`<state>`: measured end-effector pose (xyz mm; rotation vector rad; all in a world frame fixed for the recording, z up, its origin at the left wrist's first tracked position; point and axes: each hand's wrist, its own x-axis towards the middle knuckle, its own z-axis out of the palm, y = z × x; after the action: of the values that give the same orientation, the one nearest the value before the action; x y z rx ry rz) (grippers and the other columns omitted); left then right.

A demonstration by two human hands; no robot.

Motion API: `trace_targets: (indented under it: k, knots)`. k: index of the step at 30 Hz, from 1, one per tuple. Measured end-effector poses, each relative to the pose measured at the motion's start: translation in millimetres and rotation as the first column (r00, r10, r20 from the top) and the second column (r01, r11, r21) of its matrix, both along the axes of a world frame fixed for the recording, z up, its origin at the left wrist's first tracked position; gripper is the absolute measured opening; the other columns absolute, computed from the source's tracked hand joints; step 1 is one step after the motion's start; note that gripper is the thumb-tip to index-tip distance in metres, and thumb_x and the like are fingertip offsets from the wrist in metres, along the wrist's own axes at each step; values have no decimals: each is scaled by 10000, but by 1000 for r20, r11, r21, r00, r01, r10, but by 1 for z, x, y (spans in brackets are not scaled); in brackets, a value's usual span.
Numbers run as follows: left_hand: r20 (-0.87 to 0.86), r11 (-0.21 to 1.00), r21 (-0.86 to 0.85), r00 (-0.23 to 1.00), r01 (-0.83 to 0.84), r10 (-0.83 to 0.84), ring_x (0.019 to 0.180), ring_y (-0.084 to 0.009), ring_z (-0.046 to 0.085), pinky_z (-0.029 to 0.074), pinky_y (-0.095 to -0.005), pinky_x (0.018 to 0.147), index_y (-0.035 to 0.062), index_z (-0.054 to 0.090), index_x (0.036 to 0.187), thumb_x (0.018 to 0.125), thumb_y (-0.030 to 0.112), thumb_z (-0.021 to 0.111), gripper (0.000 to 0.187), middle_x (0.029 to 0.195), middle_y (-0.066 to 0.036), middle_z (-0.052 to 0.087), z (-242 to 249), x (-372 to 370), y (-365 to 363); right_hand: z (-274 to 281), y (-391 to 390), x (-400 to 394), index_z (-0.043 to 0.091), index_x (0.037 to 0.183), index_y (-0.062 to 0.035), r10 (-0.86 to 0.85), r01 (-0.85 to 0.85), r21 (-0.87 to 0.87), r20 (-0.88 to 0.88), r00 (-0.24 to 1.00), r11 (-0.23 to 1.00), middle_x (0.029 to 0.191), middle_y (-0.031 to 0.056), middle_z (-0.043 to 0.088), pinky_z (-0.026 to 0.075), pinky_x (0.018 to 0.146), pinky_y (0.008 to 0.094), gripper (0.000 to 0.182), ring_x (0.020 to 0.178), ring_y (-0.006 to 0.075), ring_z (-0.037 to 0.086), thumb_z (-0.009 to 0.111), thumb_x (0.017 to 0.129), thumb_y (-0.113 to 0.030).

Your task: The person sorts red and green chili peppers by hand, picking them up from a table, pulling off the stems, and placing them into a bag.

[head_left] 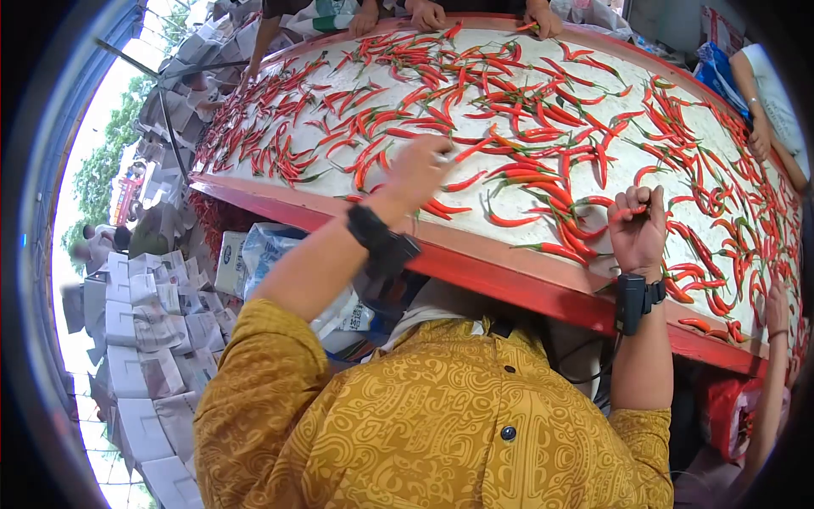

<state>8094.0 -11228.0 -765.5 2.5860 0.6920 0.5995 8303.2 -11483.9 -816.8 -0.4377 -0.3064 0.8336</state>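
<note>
My left hand point(420, 172) reaches over the white tabletop, fingers bent and slightly blurred. A red chili pepper point(475, 150) points away from its fingertips and seems pinched there, though the contact is partly hidden. Above the table's near edge, my right hand point(638, 233) is raised with the palm side showing. Its fingers curl round another red chili pepper point(629, 212), mostly covered by them. Many loose red chilies point(543, 182) with green stems lie around both hands. Each of my wrists carries a black strapped device.
The large table has a raised red rim point(509, 280) along my side. Co-workers' hands point(426, 15) work at the far edge, and another person's hand point(776, 310) reaches in at right. Stacked white cartons point(140, 373) and plastic bags point(275, 254) stand at left.
</note>
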Motion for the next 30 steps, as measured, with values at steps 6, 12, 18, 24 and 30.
trace_targets:
  k: [6,12,18,24,30]
  knots:
    - [-248,950,243,935,-195,255,929,-310,565,454,-408,788,69,628,926,716,158,647,229,990,-143,589,-40,-54,89,-7,-15,19,547,991,-45,15,-13,28,-63,998,1000,794,35,523,415,643,270,237,697,138,479,449,941,-255]
    - [-241,922,313,920,-229,310,865,-322,585,462,-410,763,83,647,857,742,113,578,137,868,-155,622,-39,-57,85,-14,-46,43,524,1037,-36,-13,14,26,-55,998,1000,725,4,443,365,574,223,218,622,103,390,442,944,-216]
    - [109,900,-48,893,-434,437,812,-241,614,479,-334,740,45,636,886,726,63,575,172,842,-115,645,-3,-18,42,-14,-71,60,545,966,-88,4,-5,-28,-48,999,1000,658,-33,393,311,523,214,149,568,74,367,497,918,-221]
    - [417,934,-45,856,354,-305,621,-174,525,449,-305,582,7,582,802,648,44,641,169,709,-92,570,-6,150,-148,6,-85,43,472,1057,-65,206,-148,-242,232,951,959,550,-63,302,252,385,179,225,440,33,283,528,904,-219]
    - [407,846,-406,897,346,-172,719,-315,605,481,-368,638,20,590,762,649,53,607,119,751,-156,616,-6,216,-271,-16,-118,85,513,1098,-72,0,39,-172,221,975,984,1059,66,605,505,787,285,219,944,157,604,503,919,-197]
